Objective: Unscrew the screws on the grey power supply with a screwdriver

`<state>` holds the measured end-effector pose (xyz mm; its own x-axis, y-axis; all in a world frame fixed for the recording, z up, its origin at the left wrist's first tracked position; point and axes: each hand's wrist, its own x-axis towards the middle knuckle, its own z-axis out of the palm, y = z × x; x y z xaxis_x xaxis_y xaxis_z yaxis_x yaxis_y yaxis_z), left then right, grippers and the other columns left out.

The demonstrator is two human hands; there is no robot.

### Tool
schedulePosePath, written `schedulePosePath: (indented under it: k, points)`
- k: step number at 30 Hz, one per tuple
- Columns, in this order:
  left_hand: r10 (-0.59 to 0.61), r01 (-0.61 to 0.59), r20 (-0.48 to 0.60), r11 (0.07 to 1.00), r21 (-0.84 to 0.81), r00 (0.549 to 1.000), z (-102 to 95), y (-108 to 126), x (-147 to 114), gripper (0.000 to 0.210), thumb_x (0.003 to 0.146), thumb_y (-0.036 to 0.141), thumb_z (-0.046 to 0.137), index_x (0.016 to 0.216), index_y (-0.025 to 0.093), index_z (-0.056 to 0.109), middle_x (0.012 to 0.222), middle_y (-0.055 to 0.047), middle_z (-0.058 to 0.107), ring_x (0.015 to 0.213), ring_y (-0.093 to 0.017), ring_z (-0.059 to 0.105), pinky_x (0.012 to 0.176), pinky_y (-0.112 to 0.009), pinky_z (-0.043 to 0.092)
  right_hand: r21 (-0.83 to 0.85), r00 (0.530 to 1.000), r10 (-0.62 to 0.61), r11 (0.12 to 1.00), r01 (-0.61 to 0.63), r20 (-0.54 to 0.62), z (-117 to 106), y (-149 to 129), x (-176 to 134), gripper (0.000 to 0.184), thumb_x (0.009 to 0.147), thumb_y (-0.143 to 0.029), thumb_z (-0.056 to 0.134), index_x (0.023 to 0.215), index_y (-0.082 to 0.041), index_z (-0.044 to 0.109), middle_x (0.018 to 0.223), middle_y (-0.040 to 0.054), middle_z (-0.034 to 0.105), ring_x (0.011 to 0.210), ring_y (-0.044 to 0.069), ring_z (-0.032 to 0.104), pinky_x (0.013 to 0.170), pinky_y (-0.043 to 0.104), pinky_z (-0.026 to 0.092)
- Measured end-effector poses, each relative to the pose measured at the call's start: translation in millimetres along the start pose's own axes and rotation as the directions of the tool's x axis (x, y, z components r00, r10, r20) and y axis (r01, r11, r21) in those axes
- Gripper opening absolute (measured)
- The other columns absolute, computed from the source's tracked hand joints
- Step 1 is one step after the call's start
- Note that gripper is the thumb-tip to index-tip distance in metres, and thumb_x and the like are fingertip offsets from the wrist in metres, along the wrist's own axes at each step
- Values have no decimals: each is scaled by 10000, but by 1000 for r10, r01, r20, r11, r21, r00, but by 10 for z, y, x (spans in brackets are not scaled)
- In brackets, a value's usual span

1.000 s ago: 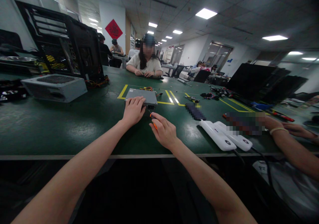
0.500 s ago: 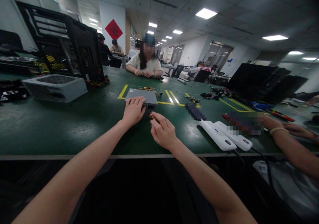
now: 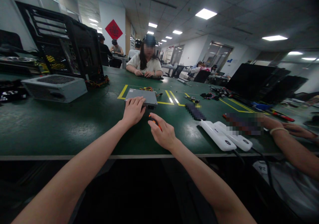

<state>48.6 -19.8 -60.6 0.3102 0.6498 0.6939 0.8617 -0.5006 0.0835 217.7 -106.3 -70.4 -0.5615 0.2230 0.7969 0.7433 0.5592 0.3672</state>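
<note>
The 2 hands are held apart, near each other. A grey metal box (image 3: pixel 143 96) is clasped at its near left part by the left hand (image 3: pixel 134 110), fingers laid over the top. An orange-and-black screwdriver (image 3: pixel 153 119) is gripped in the right hand (image 3: pixel 163 132), just nearer than the box; its tip cannot be made out clearly. The box is set on the green tabletop (image 3: pixel 99 131) beside yellow tape (image 3: pixel 169 97), with coloured wires (image 3: pixel 147 89) bunched behind it. To the right, 2 white devices (image 3: pixel 217 136) are laid side by side. To the left, a larger grey box (image 3: pixel 56 88) is placed before a black computer case (image 3: pixel 86 48). Across the tabletop, a co-worker (image 3: pixel 154 64) is seated.
</note>
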Motion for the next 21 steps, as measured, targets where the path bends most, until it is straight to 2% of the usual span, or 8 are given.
schedulePosePath:
  k: [6, 11, 17, 21]
  points:
    - [14, -14, -12, 1000, 13, 1000, -9, 2, -6, 375, 891, 273, 400, 1241, 173, 489, 1327, -94, 512, 1214, -268, 429, 1025, -432, 266, 34, 997, 58, 998, -56, -47, -14, 14, 2, 238, 867, -189, 528, 1103, -201, 498, 1180, 107, 606, 1032, 156, 614, 824, 242, 501]
    - [15, -15, -9, 1000, 13, 1000, 1, -4, -2, 377, 893, 273, 396, 1242, 167, 489, 1328, -99, 511, 1218, -269, 426, 1022, -433, 264, 8, 999, -42, 999, 42, 10, -37, -8, 22, 252, 875, -137, 460, 1117, -193, 499, 1210, 127, 586, 1088, 167, 590, 823, 242, 498]
    - [19, -19, -22, 1000, 15, 1000, 16, -7, -4, 375, 889, 268, 402, 1239, 168, 492, 1318, -94, 520, 1213, -266, 428, 1020, -430, 267, 45, 999, 35, 998, -34, -36, -14, 12, 4, 263, 857, -179, 544, 1113, -188, 483, 1147, 103, 624, 1018, 154, 618, 815, 239, 506]
    - [12, -11, -17, 1000, 14, 1000, 14, -7, 0, 375, 891, 273, 400, 1239, 169, 494, 1322, -95, 517, 1217, -266, 424, 1023, -432, 265, 33, 1000, -29, 999, 29, -3, -29, -13, 28, 222, 855, -146, 497, 1075, -178, 497, 1180, 135, 597, 1085, 188, 589, 838, 278, 505]
